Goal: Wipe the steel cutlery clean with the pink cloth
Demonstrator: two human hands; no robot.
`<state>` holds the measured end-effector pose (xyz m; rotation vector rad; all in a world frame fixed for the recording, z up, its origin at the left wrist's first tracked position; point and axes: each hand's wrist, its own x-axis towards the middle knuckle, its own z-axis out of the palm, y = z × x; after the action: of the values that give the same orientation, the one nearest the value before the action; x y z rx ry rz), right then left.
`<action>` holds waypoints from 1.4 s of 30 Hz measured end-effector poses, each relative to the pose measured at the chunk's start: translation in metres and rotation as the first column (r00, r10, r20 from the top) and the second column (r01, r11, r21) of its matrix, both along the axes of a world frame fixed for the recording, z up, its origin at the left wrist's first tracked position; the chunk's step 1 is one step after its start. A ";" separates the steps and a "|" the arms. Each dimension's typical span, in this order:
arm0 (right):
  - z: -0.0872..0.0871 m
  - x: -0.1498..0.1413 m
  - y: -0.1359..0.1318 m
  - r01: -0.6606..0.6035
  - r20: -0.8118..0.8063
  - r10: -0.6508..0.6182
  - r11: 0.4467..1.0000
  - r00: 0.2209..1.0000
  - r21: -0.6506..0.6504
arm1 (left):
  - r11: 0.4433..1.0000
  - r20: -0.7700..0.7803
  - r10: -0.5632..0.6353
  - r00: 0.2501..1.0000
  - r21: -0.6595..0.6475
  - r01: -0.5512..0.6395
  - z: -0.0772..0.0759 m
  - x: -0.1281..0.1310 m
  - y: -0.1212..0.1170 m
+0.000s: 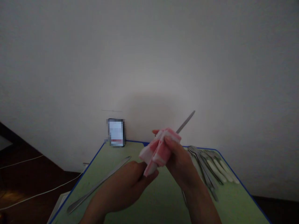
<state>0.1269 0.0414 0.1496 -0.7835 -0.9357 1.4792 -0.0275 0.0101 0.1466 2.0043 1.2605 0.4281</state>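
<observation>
Above the green worktop [168, 199], the right hand's [178, 155] grip is clamped on a pink-and-white cloth [160, 147] folded around a metal utensil [186, 121], whose narrow end sticks out beyond the fingers. The left hand's [134, 180] grip is closed at the cloth's lower side, its fingertips partly hidden.

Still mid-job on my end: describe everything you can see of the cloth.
The cloth is pink and white in broad patches, soft and fluffy-looking. It is bunched into loose folds, one end hanging toward the left hand. It is held up over the table, wrapped around part of a metal utensil that sticks out at its upper right. The right hand grips it, thumb on top. Its underside is hidden.
</observation>
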 end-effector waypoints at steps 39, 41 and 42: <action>0.009 0.011 -0.022 0.256 -0.465 -0.292 0.957 0.836 -0.139 | 0.983 -0.300 -0.120 0.946 0.100 0.157 0.015 0.008 -0.047; 0.009 0.012 -0.021 0.265 -0.502 -0.289 0.957 0.815 -0.119 | 0.982 -0.309 -0.113 0.944 0.112 0.154 0.017 0.006 -0.049; 0.010 0.012 -0.020 0.273 -0.521 -0.290 0.955 0.803 -0.111 | 0.981 -0.321 -0.102 0.942 0.125 0.149 0.019 0.006 -0.050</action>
<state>0.1394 0.0218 0.1594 -0.4614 -0.3523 1.3417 -0.0210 -0.0400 0.1653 2.3342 1.3092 0.1463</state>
